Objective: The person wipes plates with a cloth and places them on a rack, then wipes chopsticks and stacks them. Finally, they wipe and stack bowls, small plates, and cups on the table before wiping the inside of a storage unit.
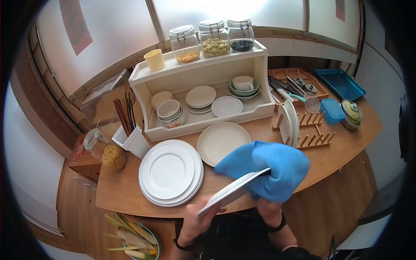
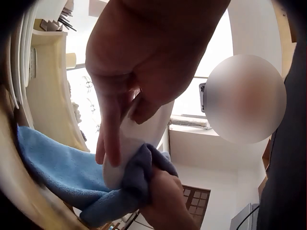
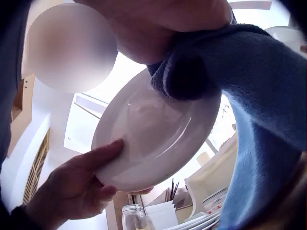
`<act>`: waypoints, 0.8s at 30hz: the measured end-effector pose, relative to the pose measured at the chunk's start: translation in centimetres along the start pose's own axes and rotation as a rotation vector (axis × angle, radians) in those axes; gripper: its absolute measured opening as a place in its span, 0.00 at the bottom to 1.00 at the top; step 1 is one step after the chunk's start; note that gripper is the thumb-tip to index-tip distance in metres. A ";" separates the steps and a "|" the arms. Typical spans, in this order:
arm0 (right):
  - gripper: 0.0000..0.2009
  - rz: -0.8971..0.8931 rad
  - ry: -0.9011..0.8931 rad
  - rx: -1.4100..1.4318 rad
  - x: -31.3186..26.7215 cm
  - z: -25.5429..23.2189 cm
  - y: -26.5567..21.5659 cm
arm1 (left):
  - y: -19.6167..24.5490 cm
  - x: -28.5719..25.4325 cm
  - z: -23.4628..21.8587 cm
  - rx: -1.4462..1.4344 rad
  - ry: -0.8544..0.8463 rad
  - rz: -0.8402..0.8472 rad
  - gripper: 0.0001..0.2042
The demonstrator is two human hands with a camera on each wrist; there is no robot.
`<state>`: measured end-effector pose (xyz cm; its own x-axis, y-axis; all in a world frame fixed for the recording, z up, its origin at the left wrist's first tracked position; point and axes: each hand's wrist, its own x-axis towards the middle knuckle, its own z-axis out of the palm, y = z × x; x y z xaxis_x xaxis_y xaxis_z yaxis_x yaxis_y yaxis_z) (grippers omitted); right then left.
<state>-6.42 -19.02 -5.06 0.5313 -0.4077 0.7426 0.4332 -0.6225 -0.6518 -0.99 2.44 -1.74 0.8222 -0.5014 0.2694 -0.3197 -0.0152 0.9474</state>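
The left hand [image 1: 196, 220] holds a tilted white plate [image 3: 154, 143]. The right hand [image 1: 269, 211] grips a blue cloth [image 1: 281, 171] against its rim.

Held plate [image 1: 236, 186]: between left hand [image 1: 196, 222] and towel [image 1: 277, 169]
Plate stack [image 1: 168, 169]: left of large plate [image 1: 222, 141]
Clip-top jars [image 1: 214, 43]: atop shelf [image 1: 208, 76], right of cup [image 1: 154, 60]
Peg rack [image 1: 314, 146]: right of shelf

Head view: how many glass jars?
4. Atop the white shelf: left jar, middle jar, right jar. Left of the white holder: pasta jar. Others hidden behind things can't be ruled out.
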 end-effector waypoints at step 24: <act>0.24 0.305 -0.229 0.078 1.5 0.2 -1.2 | 2.2 1.5 1.3 -0.660 0.225 -0.189 0.20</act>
<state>-6.02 -18.77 -3.13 0.7890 -0.4011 0.4654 0.2799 -0.4396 -0.8534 -1.10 0.52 0.48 0.9352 -0.3502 0.0518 0.1306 0.4774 0.8689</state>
